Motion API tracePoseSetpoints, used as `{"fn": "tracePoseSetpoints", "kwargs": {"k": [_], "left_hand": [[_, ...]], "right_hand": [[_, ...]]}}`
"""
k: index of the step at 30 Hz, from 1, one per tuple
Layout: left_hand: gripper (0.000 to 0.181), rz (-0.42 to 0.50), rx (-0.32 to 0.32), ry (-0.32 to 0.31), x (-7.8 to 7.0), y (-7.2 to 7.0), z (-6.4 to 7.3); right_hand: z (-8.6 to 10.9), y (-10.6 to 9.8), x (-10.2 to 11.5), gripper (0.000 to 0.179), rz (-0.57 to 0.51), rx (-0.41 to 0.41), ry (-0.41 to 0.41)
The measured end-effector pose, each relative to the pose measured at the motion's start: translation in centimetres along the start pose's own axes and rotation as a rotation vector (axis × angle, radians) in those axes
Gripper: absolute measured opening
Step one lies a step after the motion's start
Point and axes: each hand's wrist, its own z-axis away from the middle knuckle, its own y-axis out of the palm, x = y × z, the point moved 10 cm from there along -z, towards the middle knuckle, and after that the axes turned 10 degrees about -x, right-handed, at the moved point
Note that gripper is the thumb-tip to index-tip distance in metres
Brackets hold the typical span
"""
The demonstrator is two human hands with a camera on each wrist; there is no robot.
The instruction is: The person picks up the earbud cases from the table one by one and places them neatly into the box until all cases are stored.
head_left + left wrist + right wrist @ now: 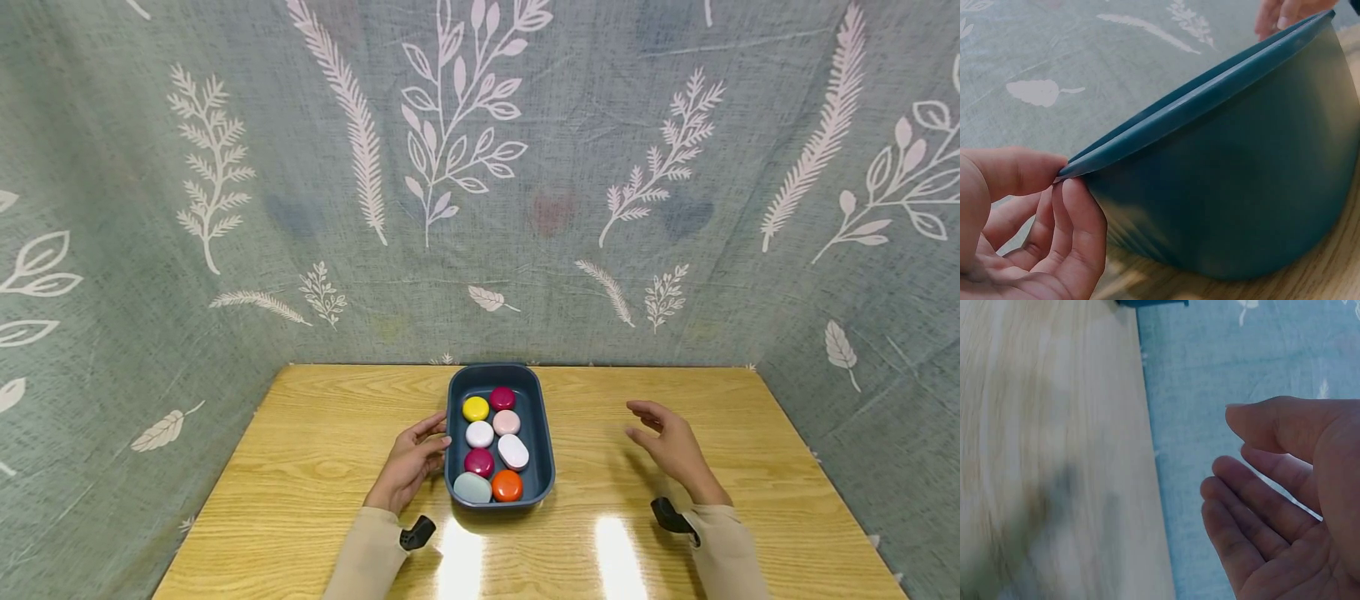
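Note:
A dark blue rectangular bin (547,454) with rounded corners stands on the table. Inside lie several smooth, rounded, pebble-like pieces: a yellow one (476,408), crimson ones (502,398), a pink one (506,422), white ones (513,452), an orange one (507,486) and a pale grey oval (472,488). Their exact kind is unclear. At the bin's left side, my left hand (410,463) pinches the rim, thumb on top and fingertips beneath, as the left wrist view shows. My right hand (672,446) hovers to the right, apart from the bin, fingers loosely bent and holding nothing.
The wooden table (322,442) reaches back to a grey-green patterned cloth (525,275), which also hangs along both sides. A black wrist mount (417,532) sits on each sleeve. Bright light reflects off the table's front part.

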Motion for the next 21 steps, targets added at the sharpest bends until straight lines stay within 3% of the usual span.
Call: {"fn": "tracePoseSetpoints", "kwargs": {"k": [14,21], "left_hand": [[0.055,-0.002,0.013,0.002,0.0,0.0,-0.2],[0.051,-0.036,0.012,-0.002,-0.5,-0.5,-0.6]], "right_hand": [[-0.1,-1.6,-2.4,0.046,0.029,-0.061,0.045],[-0.5,-1.4,-3.0,0.050,0.110,-0.060,0.023]]}}
